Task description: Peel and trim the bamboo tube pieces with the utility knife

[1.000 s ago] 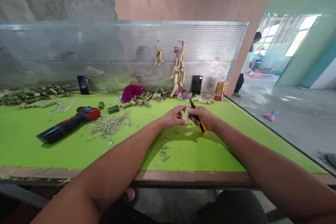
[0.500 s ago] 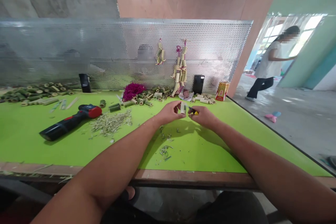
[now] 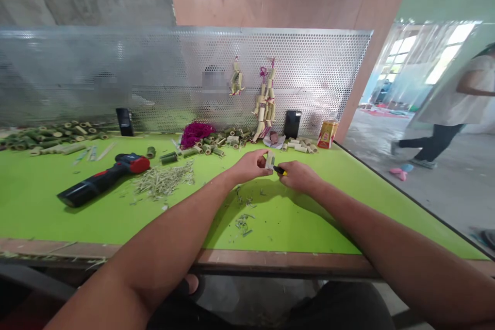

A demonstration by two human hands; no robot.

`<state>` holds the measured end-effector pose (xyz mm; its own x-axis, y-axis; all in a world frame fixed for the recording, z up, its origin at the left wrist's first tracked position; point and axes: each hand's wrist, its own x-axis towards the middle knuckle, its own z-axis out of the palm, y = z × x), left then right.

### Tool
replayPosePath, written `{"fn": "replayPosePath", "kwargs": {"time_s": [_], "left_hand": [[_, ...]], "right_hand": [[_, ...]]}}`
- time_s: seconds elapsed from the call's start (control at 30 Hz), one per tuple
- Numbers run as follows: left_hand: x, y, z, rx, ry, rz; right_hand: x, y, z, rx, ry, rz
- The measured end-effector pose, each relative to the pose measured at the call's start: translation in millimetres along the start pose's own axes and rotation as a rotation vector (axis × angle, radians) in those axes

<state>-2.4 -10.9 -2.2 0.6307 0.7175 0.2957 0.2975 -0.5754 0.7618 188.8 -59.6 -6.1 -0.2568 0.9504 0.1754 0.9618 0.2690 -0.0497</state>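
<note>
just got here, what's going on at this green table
The left hand holds a short bamboo piece above the green table, while the right hand holds a black and yellow cutter up against it. Thin shavings lie scattered below, with a bigger heap beside the power tool. More bamboo pieces lie along the back.

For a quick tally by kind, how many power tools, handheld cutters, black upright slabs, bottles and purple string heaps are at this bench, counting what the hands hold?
Power tool: 1
Cutter, in the right hand: 1
Black slabs, left one and right one: 2
Bottle: 1
Purple string heap: 1
Total: 6
</note>
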Motion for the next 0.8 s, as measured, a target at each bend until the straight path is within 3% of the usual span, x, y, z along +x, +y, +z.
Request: {"fn": "replayPosePath", "kwargs": {"time_s": [0.57,0.63,0.77,0.8], "left_hand": [[1.9,10.6,-6.0,-0.031,-0.035,0.020],[-0.8,14.5,-4.1,-0.051,-0.068,0.015],[-5.6,18.8,6.2,-0.143,-0.244,-0.024],[-5.7,18.1,8.1,-0.147,-0.225,-0.034]], "right_hand": [[3.6,2.4,3.1,-0.038,0.049,0.036],[7.3,8.8,3.5,0.023,0.047,0.076],[17.7,33.5,-3.1,0.068,0.084,0.218],[19.7,39.3,-5.1,0.059,0.115,0.247]]}}
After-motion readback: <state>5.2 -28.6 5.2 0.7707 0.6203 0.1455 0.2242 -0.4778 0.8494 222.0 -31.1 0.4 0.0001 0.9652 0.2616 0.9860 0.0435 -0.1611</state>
